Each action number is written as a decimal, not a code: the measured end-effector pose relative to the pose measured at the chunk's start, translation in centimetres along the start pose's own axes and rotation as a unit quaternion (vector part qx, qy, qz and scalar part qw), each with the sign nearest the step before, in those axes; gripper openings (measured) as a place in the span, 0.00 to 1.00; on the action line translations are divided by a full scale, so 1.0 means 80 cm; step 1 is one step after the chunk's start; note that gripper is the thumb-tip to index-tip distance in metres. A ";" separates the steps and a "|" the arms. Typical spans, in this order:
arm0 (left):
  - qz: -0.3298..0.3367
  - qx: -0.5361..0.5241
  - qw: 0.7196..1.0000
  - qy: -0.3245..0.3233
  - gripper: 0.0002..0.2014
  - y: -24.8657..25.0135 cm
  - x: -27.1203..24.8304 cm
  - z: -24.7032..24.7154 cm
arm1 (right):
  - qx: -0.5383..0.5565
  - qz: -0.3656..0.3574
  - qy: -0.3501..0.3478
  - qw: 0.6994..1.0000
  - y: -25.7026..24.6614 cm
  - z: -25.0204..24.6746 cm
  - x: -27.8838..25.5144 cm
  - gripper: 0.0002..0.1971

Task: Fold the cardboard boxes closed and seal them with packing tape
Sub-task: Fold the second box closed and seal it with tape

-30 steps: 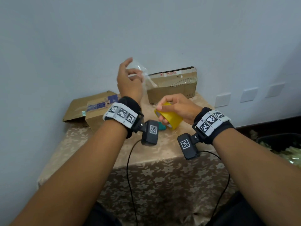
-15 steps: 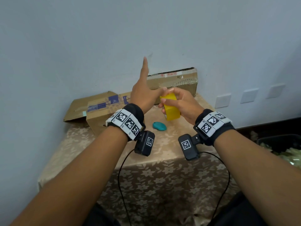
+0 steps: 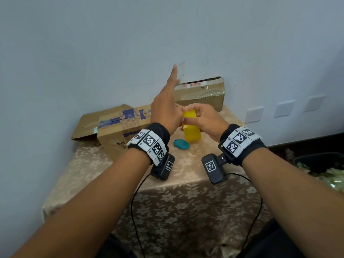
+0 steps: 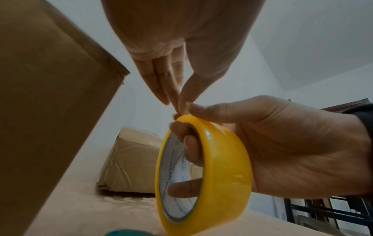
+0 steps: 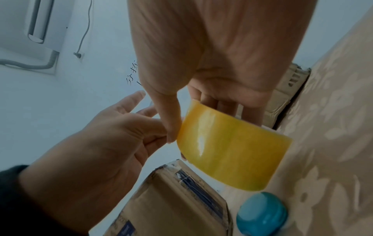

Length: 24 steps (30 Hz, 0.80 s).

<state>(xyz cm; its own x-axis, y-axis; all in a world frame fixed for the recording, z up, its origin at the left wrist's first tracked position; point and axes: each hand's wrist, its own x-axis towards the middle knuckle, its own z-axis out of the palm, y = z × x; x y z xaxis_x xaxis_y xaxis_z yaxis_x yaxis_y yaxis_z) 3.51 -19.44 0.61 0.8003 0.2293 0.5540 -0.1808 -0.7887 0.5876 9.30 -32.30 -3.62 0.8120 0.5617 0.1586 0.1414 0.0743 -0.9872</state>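
The person's right hand (image 3: 202, 121) is gripping a yellow roll of packing tape (image 3: 191, 128) on edge above the table (image 3: 93, 164); in the left wrist view, its fingers (image 4: 190, 148) are curling through the core from the far side while the thumb is lying across the outer rim at the top; the roll is hanging clear of the cloth, between the two hands. The left hand (image 3: 165, 112) is reaching in from the left; its thumb and one fingertip (image 4: 182, 103) are meeting at the top edge of the roll, touching the right thumb tip, while its index finger is pointing straight up; whether tape is actually pinched between them cannot be told. A scrap of clear tape (image 3: 181, 71) is showing beside the raised fingertip. A flattened cardboard box (image 3: 119, 125) is lying just left of the hands; a second box (image 3: 202, 94) is standing against the wall behind them; a small teal object (image 3: 181, 144) is resting on the cloth just below the roll.
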 end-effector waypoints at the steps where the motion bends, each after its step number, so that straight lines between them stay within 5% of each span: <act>1: -0.002 0.001 1.000 0.001 0.56 -0.001 0.000 0.000 | -0.011 0.010 -0.008 1.000 0.000 0.002 0.001 0.20; 6: -0.036 -0.019 0.999 0.009 0.59 -0.010 0.005 0.000 | -0.017 0.065 -0.048 0.997 0.008 -0.001 0.008 0.39; 11: -0.070 -0.071 0.995 -0.008 0.60 -0.010 0.009 -0.003 | -0.058 0.077 0.012 0.995 0.019 0.003 0.019 0.61; 15: -0.089 -0.128 0.988 0.008 0.58 -0.008 0.015 -0.005 | -0.069 0.026 0.116 0.990 0.023 -0.010 0.024 0.51; 24: -0.131 -0.054 0.990 0.017 0.62 -0.020 0.027 -0.001 | -0.019 -0.101 0.056 0.993 0.013 -0.017 0.015 0.48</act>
<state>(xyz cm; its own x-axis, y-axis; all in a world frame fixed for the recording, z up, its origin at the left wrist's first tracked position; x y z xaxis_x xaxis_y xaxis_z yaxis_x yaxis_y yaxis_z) 5.47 -17.61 0.90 0.8079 0.4393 0.3927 -0.0304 -0.6344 0.7724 11.22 -32.63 -4.46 0.8226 0.4434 0.3560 0.3272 0.1429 -0.9341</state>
